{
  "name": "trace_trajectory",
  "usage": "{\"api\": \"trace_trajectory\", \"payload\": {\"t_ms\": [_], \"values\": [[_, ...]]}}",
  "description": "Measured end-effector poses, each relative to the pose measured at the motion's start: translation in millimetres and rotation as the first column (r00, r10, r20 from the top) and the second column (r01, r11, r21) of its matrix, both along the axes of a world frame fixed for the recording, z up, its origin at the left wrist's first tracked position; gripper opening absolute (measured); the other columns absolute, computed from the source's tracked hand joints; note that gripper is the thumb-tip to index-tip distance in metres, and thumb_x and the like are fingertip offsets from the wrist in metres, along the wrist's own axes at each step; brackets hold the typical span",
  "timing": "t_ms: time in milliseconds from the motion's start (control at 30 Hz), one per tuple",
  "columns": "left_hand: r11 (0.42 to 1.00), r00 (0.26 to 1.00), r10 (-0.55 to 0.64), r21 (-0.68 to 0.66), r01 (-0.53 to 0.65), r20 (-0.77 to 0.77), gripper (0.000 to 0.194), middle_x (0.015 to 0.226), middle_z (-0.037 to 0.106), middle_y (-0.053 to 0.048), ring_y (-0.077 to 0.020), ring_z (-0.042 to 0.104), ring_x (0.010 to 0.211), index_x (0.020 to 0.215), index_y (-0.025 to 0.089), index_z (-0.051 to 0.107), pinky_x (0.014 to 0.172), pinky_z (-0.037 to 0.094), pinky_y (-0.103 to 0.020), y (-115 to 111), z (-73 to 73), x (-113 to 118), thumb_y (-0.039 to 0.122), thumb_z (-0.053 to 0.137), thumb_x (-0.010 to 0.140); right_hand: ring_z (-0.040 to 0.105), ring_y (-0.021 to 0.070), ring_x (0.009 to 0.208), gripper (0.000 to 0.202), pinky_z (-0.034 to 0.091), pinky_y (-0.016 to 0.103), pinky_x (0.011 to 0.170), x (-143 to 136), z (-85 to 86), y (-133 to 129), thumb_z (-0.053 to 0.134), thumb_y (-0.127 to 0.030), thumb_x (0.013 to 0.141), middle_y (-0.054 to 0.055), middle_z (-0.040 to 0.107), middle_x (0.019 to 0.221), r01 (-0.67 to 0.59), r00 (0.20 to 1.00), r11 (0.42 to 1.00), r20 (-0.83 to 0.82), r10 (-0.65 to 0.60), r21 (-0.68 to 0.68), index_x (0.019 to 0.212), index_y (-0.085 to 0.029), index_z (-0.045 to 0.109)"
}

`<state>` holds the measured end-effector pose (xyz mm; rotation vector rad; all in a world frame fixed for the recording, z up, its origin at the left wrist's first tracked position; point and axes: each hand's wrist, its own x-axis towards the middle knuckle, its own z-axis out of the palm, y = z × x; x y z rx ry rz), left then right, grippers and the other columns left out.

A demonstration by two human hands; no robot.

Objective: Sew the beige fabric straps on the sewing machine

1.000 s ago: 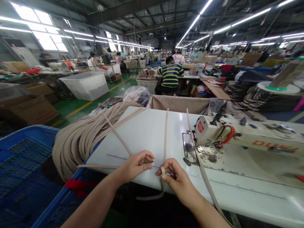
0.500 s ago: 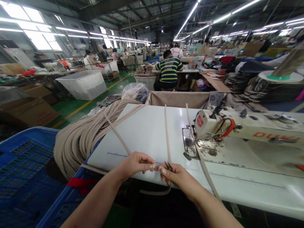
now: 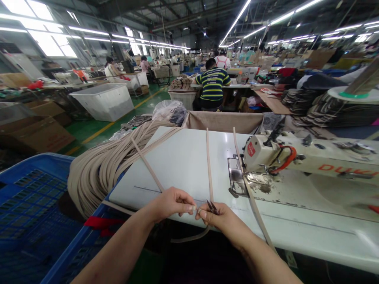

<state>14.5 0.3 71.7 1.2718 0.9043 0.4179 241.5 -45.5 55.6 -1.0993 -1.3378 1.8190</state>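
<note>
My left hand [image 3: 174, 203] pinches the end of a beige strip near the front edge of the white table [image 3: 180, 157]. Just to its right, my right hand [image 3: 214, 215] is closed on small scissors [image 3: 212, 207], blades pointing up, and also pinches a strip end between thumb and finger. The fingertips of both hands nearly touch. One beige strip [image 3: 209, 165] runs across the table to my right hand; another strip [image 3: 146, 165] reaches my left hand. A third strip [image 3: 253, 201] passes beside the sewing machine's needle area.
The sewing machine [image 3: 296, 157] fills the right side. A thick bundle of beige strips [image 3: 94, 173] hangs at the table's left, beside a blue basket [image 3: 56, 159]. Beyond the table are a cloth-lined bin [image 3: 222, 120], a grey tub [image 3: 103, 102] and a seated person [image 3: 212, 85].
The fingertips of both hands have shifted slightly, and the loose strip below my right hand has moved a little to the left. The view has tilted slightly.
</note>
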Motion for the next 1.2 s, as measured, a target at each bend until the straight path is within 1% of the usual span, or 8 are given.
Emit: {"api": "trace_trajectory", "payload": {"t_ms": [167, 300, 567, 767, 967, 1100, 1200], "values": [[0.999, 0.999, -0.04, 0.01, 0.04, -0.023, 0.037, 0.079, 0.07, -0.007, -0.0142, 0.056, 0.07, 0.092, 0.012, 0.078, 0.059, 0.042, -0.022, -1.9, 1.9, 1.0, 0.043, 0.084, 0.073, 0.043, 0.0129, 0.066, 0.043, 0.029, 0.028, 0.064, 1.1, -5.2, 0.6, 0.077, -0.058, 0.079, -0.002, 0.055, 0.066, 0.002, 0.998, 1.0, 0.059, -0.003, 0.015, 0.084, -0.015, 0.078], [0.998, 0.998, -0.055, 0.024, 0.056, -0.037, 0.036, 0.08, 0.071, -0.008, -0.0142, 0.055, 0.069, 0.092, 0.012, 0.078, 0.059, 0.042, -0.022, -2.6, 0.9, 0.1, 0.043, 0.083, 0.074, 0.045, 0.0137, 0.067, 0.037, 0.031, 0.028, 0.065, 0.4, -4.4, 0.2, 0.073, -0.053, 0.081, -0.001, 0.057, 0.067, -0.004, 0.996, 0.999, 0.088, 0.001, 0.04, 0.084, -0.016, 0.08], [0.994, 0.992, -0.106, 0.028, 0.108, -0.067, 0.038, 0.075, 0.068, -0.006, -0.0129, 0.052, 0.065, 0.093, 0.012, 0.079, 0.059, 0.039, -0.022, -4.0, -0.8, -1.9, 0.046, 0.081, 0.075, 0.036, 0.0113, 0.059, 0.039, 0.025, 0.027, 0.058, -3.0, 0.7, -1.2, 0.071, -0.053, 0.081, -0.004, 0.047, 0.058, -0.031, 0.987, 0.999, 0.157, 0.025, 0.033, 0.08, -0.015, 0.078], [0.993, 0.99, -0.109, 0.032, 0.112, -0.088, 0.038, 0.072, 0.066, -0.004, -0.0122, 0.05, 0.062, 0.094, 0.012, 0.079, 0.058, 0.037, -0.022, -3.3, -3.8, -3.2, 0.045, 0.081, 0.075, 0.037, 0.0115, 0.06, 0.032, 0.027, 0.027, 0.059, -3.8, -1.7, -1.4, 0.07, -0.047, 0.083, -0.004, 0.049, 0.058, -0.045, 0.984, 0.997, 0.177, 0.034, 0.057, 0.076, -0.016, 0.076], [0.993, 0.99, -0.109, 0.026, 0.112, -0.092, 0.035, 0.072, 0.066, -0.004, -0.0121, 0.05, 0.062, 0.092, 0.012, 0.079, 0.058, 0.037, -0.022, -3.2, -5.4, -2.5, 0.042, 0.08, 0.074, 0.037, 0.0125, 0.061, 0.035, 0.028, 0.027, 0.059, -4.0, -2.0, -0.8, 0.073, -0.052, 0.08, -0.003, 0.05, 0.059, -0.046, 0.979, 0.997, 0.199, 0.033, 0.061, 0.075, -0.018, 0.075], [0.993, 0.99, -0.109, 0.026, 0.112, -0.088, 0.034, 0.07, 0.065, -0.004, -0.012, 0.05, 0.062, 0.091, 0.012, 0.079, 0.057, 0.037, -0.022, -3.9, -3.8, -2.0, 0.041, 0.08, 0.075, 0.035, 0.0119, 0.06, 0.039, 0.027, 0.027, 0.058, -4.5, -2.3, -0.4, 0.073, -0.056, 0.08, -0.004, 0.047, 0.058, -0.051, 0.976, 0.997, 0.214, 0.037, 0.064, 0.074, -0.017, 0.075], [0.993, 0.99, -0.112, 0.016, 0.114, -0.085, 0.033, 0.071, 0.067, -0.004, -0.0121, 0.051, 0.062, 0.092, 0.012, 0.079, 0.058, 0.038, -0.022, -3.8, -3.8, -1.8, 0.04, 0.08, 0.075, 0.034, 0.0115, 0.058, 0.037, 0.025, 0.027, 0.056, -4.5, -4.2, -0.5, 0.072, -0.054, 0.081, -0.004, 0.043, 0.056, -0.055, 0.973, 0.996, 0.227, 0.039, 0.065, 0.074, -0.017, 0.074]]}}
